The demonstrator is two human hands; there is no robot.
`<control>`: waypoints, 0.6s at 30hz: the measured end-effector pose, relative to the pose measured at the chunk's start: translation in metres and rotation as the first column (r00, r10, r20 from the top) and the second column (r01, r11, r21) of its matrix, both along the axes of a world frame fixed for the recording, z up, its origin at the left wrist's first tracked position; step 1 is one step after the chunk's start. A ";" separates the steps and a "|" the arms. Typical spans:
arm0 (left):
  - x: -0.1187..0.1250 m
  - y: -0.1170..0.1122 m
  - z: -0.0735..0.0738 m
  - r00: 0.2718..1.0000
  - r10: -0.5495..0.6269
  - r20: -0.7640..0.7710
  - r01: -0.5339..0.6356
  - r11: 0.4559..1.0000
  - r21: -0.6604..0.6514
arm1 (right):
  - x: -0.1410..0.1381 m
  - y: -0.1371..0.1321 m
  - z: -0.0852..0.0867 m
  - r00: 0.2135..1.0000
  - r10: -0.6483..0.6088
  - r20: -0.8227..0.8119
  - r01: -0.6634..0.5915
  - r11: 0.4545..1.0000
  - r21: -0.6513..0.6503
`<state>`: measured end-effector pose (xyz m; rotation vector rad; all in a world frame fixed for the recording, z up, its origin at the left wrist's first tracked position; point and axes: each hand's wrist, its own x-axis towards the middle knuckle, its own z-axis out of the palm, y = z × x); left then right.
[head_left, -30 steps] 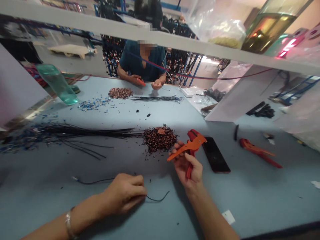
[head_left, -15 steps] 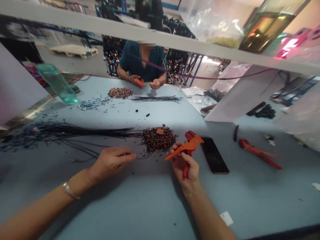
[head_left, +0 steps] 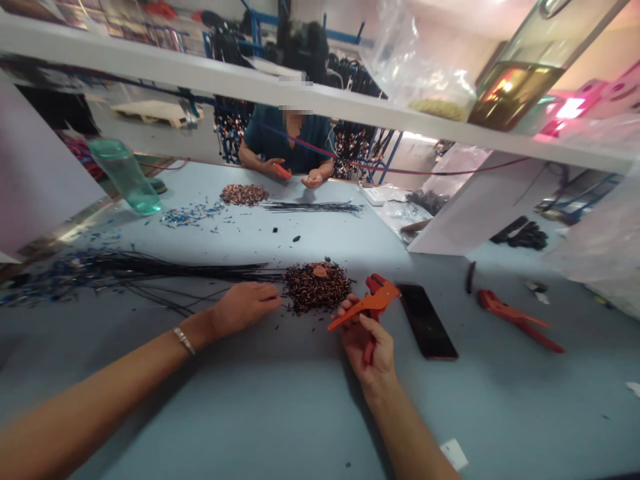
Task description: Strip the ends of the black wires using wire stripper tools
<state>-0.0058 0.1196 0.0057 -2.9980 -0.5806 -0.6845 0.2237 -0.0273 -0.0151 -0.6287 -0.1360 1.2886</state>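
Note:
My right hand (head_left: 369, 343) is wrapped around an orange and red wire stripper (head_left: 367, 305), whose orange handle points left. Beside the pile's left edge is my left hand (head_left: 246, 307), its fingers bent together; what they pinch, if anything, is hidden. Just behind it lies a bundle of thin black wires (head_left: 200, 269), with blue and silver ends spread at the far left. A heap of short black and copper-coloured offcuts (head_left: 316, 292) sits between my hands, with a small brownish piece (head_left: 320, 271) on top.
A dark phone (head_left: 429, 323) and a second red wire stripper (head_left: 517, 319) lie to the right. Across the table, a co-worker (head_left: 287, 143) holds a red tool, near another offcut heap (head_left: 245, 194) and wires (head_left: 313, 207). A green bottle (head_left: 127, 177) stands back left. A white shelf beam (head_left: 350, 110) crosses above.
My left hand has moved right and up, from in front of the wires to their right ends. The wire seen at its fingers no longer shows. My right hand keeps the wire stripper nearly still.

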 end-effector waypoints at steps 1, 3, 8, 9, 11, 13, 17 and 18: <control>-0.001 0.002 0.002 1.000 -0.023 0.013 0.022 1.000 0.013 | 0.000 0.000 -0.001 1.000 -0.001 -0.004 0.001 1.000 -0.003; -0.008 -0.005 0.005 0.998 -0.055 0.039 0.053 0.998 0.036 | -0.001 0.001 -0.002 1.000 0.001 -0.010 -0.001 1.000 -0.007; -0.026 -0.050 -0.002 0.979 -0.173 0.107 0.171 0.985 0.020 | -0.003 0.002 -0.006 1.000 0.011 -0.015 -0.011 1.000 -0.017; -0.023 -0.056 -0.006 0.977 -0.199 0.081 0.198 0.980 0.020 | -0.003 0.003 -0.006 1.000 0.009 -0.013 -0.009 1.000 -0.017; -0.010 -0.058 -0.011 0.979 -0.204 -0.022 0.205 0.979 0.023 | -0.002 0.003 -0.007 1.000 0.004 -0.011 -0.004 1.000 -0.013; 0.005 -0.049 -0.013 0.978 -0.197 -0.065 0.201 0.978 0.061 | -0.001 0.003 -0.008 1.000 0.003 -0.010 -0.003 1.000 -0.009; 0.014 -0.023 -0.006 0.990 -0.143 -0.013 0.144 0.985 0.092 | 0.002 0.004 -0.009 1.000 -0.001 -0.010 0.001 1.000 0.004; 0.010 -0.020 -0.004 0.993 -0.095 0.068 0.089 0.992 0.089 | 0.002 0.004 -0.009 1.000 -0.001 -0.009 0.001 1.000 0.007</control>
